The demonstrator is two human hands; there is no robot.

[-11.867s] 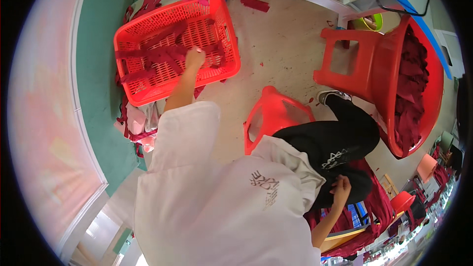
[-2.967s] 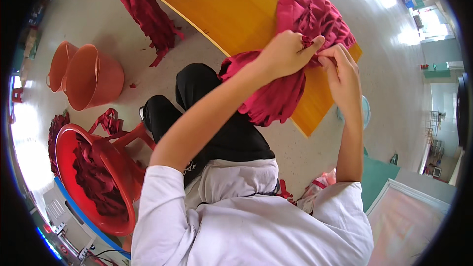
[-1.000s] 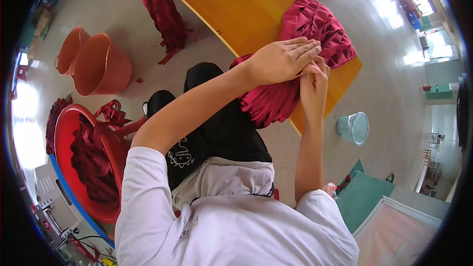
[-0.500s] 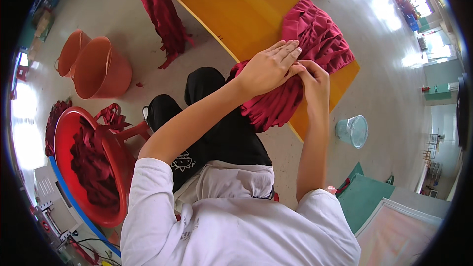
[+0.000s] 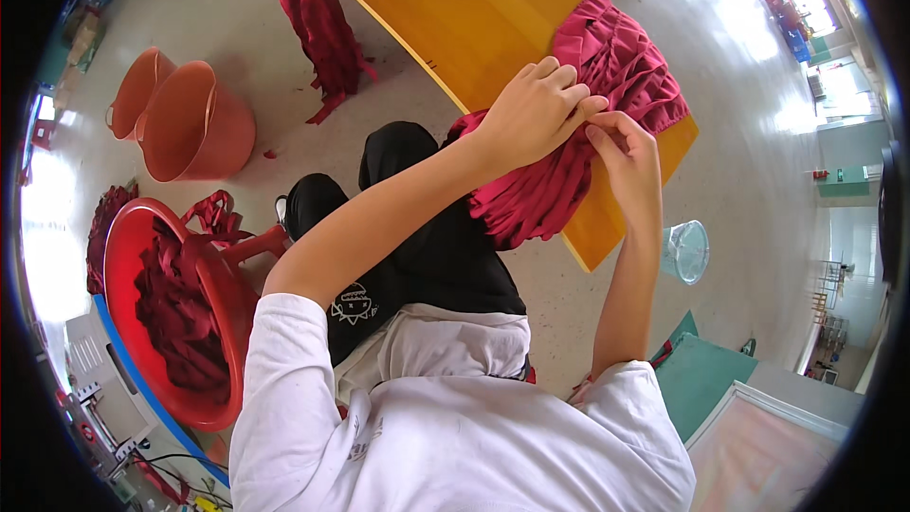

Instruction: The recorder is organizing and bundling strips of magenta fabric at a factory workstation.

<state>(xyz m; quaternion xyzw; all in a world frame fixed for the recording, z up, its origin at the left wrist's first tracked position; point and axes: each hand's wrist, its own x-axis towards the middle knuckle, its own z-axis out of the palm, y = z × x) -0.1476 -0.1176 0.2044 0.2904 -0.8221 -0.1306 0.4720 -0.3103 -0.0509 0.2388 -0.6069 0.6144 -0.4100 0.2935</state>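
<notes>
A bundle of dark red fabric strips [image 5: 531, 194] lies over the near edge of a yellow-brown wooden board [image 5: 455, 14], beside a gathered heap of red fabric [image 5: 630, 66]. Above it, my two hands meet fingertip to fingertip. My left hand [image 5: 540, 112] shows its back, fingers curled and pressed together. My right hand [image 5: 627, 154] has thumb and forefinger brought together in a pinch beside the left fingertips. Whatever lies between the fingers is too small or hidden to make out.
More red strips [image 5: 327, 57] hang off the board's far left. A red tub [image 5: 118, 246] with dark red fabric stands at left, below two orange baskets [image 5: 204, 128]. To the right are a pale blue bin [image 5: 684, 251] and a green panel [image 5: 701, 379].
My left hand, earlier stretched flat over the fabric, has curled its fingers. The right hand has shifted rightward, its thumb and forefinger now showing in a pinch.
</notes>
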